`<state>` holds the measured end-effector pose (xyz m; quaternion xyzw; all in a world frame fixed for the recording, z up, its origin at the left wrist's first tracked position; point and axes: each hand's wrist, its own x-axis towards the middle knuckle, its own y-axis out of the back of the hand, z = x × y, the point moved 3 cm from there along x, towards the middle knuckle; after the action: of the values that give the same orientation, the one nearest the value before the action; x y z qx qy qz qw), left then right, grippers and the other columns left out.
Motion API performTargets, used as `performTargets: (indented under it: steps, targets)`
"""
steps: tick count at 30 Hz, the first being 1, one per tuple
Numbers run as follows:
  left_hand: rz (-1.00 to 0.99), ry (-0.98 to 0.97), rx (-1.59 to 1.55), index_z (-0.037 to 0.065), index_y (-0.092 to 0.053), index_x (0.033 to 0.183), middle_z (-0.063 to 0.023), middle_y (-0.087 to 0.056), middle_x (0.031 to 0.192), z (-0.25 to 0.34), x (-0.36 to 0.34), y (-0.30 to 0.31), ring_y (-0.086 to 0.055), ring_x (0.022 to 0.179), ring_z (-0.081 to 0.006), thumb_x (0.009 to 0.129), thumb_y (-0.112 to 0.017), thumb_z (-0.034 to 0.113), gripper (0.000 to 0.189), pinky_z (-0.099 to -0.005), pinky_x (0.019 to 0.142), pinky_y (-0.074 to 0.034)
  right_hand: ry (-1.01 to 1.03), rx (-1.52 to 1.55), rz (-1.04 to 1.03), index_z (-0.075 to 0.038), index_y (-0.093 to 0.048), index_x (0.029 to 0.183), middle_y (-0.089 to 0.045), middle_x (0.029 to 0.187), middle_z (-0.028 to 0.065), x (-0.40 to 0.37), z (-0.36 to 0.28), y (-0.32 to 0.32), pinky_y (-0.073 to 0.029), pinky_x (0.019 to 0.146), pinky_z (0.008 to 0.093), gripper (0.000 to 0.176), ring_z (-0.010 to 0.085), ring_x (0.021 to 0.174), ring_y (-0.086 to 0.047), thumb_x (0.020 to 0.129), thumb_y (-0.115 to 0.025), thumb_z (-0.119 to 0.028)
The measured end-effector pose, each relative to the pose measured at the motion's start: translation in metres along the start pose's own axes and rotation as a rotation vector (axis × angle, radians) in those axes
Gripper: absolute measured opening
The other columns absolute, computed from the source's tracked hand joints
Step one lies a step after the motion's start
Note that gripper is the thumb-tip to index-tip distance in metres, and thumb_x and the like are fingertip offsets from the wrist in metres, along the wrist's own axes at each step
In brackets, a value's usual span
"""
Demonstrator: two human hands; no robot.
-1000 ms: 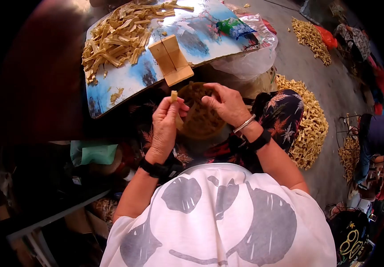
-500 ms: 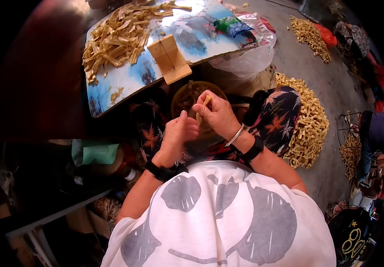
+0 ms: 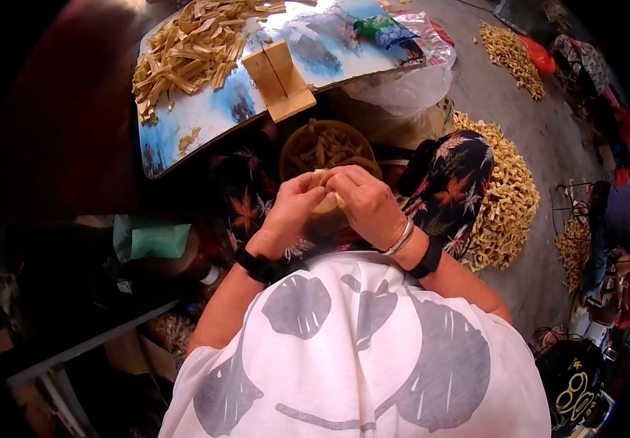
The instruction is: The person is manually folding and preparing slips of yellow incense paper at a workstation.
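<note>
Both of my hands meet in front of me, over the near edge of a yellow basin (image 3: 286,148). My left hand (image 3: 290,213) pinches a yellowish dried strip (image 3: 320,177) between thumb and fingers. Close beside it, my right hand (image 3: 370,206) has its fingers curled round the same strip, hiding most of it. Similar short yellowish pieces (image 3: 324,146) lie in the basin.
A blue-and-white patterned table (image 3: 238,102) carries a heap of long dried strips (image 3: 191,55), an L-shaped wooden block (image 3: 275,73) at its edge and a green packet (image 3: 384,31). Heaps of short pieces (image 3: 508,197) lie on the floor to the right.
My left hand has moved up and in to the strip, its fingers now closed. My right hand has lowered and turned over, uncovering more of the basin.
</note>
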<state>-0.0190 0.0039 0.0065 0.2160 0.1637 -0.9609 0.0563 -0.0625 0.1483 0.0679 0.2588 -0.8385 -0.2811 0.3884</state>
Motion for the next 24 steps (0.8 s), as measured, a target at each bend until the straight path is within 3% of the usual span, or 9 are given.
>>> performTargets:
  steps: [4,5,8,11,14,18,22,24]
  targets:
    - [-0.001,-0.534,1.298,0.009,-0.067,0.107,-0.0073,-0.063,0.082,0.02,-0.007,-0.005,-0.063,0.076,-0.0279,0.091,-0.06,0.006,0.018,-0.0347,0.067,-0.051,-0.024,-0.053,0.014,-0.004,-0.054,0.093,-0.062,0.093,0.0119,-0.002,0.013,-0.001,-0.054,0.073,0.0361,0.012,0.0298,0.089,-0.064,0.085,-0.063,-0.006]
    - [0.039,-0.479,1.424,0.014,-0.067,0.105,-0.0117,-0.056,0.082,0.026,-0.013,-0.012,-0.06,0.078,-0.0335,0.088,-0.06,0.005,0.021,-0.0406,0.068,-0.05,-0.042,0.013,0.043,-0.003,-0.055,0.096,-0.064,0.094,0.0123,-0.003,0.017,-0.004,-0.054,0.074,0.0346,0.014,0.0316,0.089,-0.064,0.088,-0.063,-0.012]
    - [0.019,-0.753,1.447,0.01,-0.065,0.103,-0.011,-0.055,0.086,0.039,-0.022,-0.019,-0.061,0.078,-0.031,0.083,-0.062,0.003,0.021,-0.041,0.068,-0.05,-0.285,0.358,0.043,-0.002,-0.056,0.1,-0.066,0.087,0.0107,-0.005,0.03,-0.017,-0.055,0.066,0.0314,0.019,0.0266,0.078,-0.068,0.092,-0.063,-0.018]
    - [0.127,-0.878,1.443,0.006,-0.064,0.103,-0.0108,-0.054,0.087,0.048,-0.03,-0.02,-0.061,0.078,-0.03,0.077,-0.064,-0.001,0.027,-0.0387,0.065,-0.051,-0.707,0.875,0.013,-0.002,-0.057,0.102,-0.066,0.078,0.007,-0.013,0.052,-0.042,-0.053,0.054,0.0272,0.024,0.0172,0.062,-0.066,0.097,-0.061,-0.025]
    - [0.198,-0.924,1.457,0.003,-0.064,0.109,-0.0109,-0.053,0.085,0.053,-0.035,-0.018,-0.061,0.078,-0.0296,0.074,-0.064,-0.006,0.036,-0.0361,0.064,-0.052,-0.815,0.982,0.002,-0.002,-0.057,0.101,-0.065,0.075,0.0043,-0.008,0.05,-0.051,-0.049,0.046,0.0243,0.025,0.0103,0.055,-0.062,0.098,-0.06,-0.027]
    - [0.276,-0.968,1.42,0.002,-0.063,0.11,-0.0117,-0.053,0.086,0.052,-0.039,-0.017,-0.062,0.077,-0.0291,0.073,-0.066,-0.005,0.038,-0.0355,0.063,-0.053,-0.902,0.982,-0.005,-0.003,-0.056,0.102,-0.065,0.072,0.0041,-0.004,0.047,-0.06,-0.048,0.047,0.0229,0.024,0.0103,0.055,-0.062,0.096,-0.063,-0.025]
    - [0.361,-0.914,1.427,0.001,-0.063,0.107,-0.0114,-0.053,0.087,0.044,-0.032,-0.006,-0.062,0.077,-0.0285,0.075,-0.067,0.001,0.032,-0.0352,0.063,-0.053,-0.658,0.749,-0.098,-0.003,-0.061,0.104,-0.067,0.075,0.0027,0.004,0.035,-0.047,-0.05,0.054,0.0224,0.018,0.0094,0.062,-0.064,0.097,-0.059,-0.02]
    - [0.373,-0.852,1.354,0.002,-0.064,0.108,-0.0124,-0.054,0.089,0.043,-0.03,-0.004,-0.063,0.077,-0.0304,0.076,-0.066,-0.001,0.032,-0.0363,0.065,-0.053,-0.605,0.813,-0.121,-0.003,-0.063,0.105,-0.066,0.078,0.001,0.001,0.033,-0.051,-0.05,0.057,0.0227,0.019,0.0078,0.065,-0.063,0.098,-0.056,-0.019]
